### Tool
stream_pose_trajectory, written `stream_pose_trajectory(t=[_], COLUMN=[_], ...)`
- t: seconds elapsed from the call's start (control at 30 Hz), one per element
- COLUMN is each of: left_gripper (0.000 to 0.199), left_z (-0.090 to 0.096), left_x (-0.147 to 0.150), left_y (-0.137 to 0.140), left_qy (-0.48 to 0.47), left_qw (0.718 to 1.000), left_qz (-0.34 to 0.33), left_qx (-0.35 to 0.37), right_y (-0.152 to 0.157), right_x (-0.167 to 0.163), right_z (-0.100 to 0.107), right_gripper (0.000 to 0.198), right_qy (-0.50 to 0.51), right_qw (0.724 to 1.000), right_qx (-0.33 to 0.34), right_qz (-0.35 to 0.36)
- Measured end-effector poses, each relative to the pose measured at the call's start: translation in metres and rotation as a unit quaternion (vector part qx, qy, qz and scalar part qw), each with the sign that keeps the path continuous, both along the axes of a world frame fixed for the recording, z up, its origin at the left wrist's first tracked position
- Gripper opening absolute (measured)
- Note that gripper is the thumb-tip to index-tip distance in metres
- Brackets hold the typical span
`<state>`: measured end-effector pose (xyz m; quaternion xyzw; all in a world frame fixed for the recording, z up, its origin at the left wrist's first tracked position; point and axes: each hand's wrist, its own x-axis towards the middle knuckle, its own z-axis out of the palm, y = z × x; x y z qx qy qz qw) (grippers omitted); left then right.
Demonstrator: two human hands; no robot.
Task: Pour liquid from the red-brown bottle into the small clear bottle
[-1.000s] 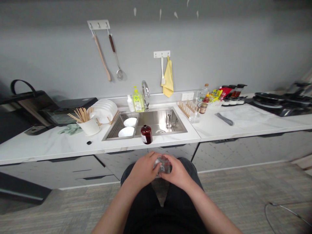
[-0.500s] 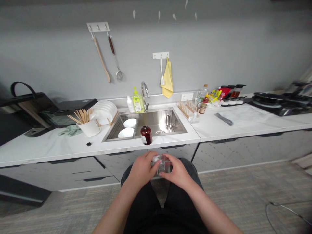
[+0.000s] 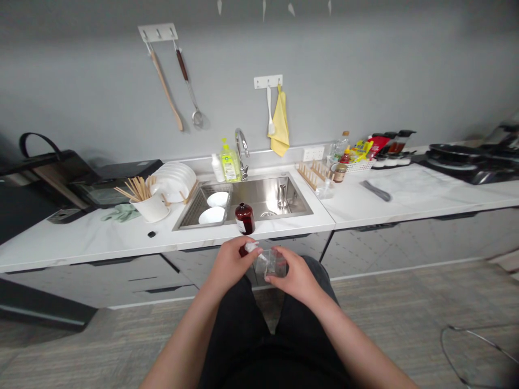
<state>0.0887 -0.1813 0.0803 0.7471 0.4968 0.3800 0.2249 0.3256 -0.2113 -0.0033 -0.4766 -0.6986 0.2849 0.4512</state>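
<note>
My right hand [image 3: 295,268] is wrapped around a clear square bottle [image 3: 275,265], held low over my lap in front of the counter. In my left hand [image 3: 234,260], fingers closed, is a white pump head [image 3: 252,246], whose thin pale stem slants down toward the clear bottle. Whether the stem's end is inside the bottle I cannot tell. Just beyond my hands, on the front rim of the sink, stands a dark red-brown bottle [image 3: 245,219] with an uncovered neck and a white label. A small black cap [image 3: 151,234] lies on the counter to the left.
The steel sink [image 3: 263,193] has two white bowls [image 3: 213,215] in a rack at its left. Yellow-green soap [image 3: 230,166] stands behind it by the faucet [image 3: 242,154]. At left are a chopstick holder [image 3: 152,209] and white plates [image 3: 170,183]; at right, a condiment basket [image 3: 359,165].
My left hand has moved up and left, drawing the white pump head away from the clear bottle. My right hand still holds the bottle. The view has tipped slightly down.
</note>
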Motion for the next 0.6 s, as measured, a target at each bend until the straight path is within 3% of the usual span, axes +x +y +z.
stream_pose_trajectory(t=[0.33, 0.6], left_gripper=[0.022, 0.016], left_z=[0.0115, 0.0064], left_x=[-0.0035, -0.0078], left_y=[0.0006, -0.0019], left_qy=[0.019, 0.016], left_qw=[0.999, 0.998], left_qz=[-0.02, -0.044], left_qx=[0.024, 0.043], right_y=[0.0001, 0.0028], right_x=[0.0011, 0.001], right_z=[0.0028, -0.0048], right_gripper=[0.083, 0.083], right_qy=[-0.006, 0.006], right_qw=[1.0, 1.0], right_qx=[-0.003, 0.007], right_qz=[-0.01, -0.008])
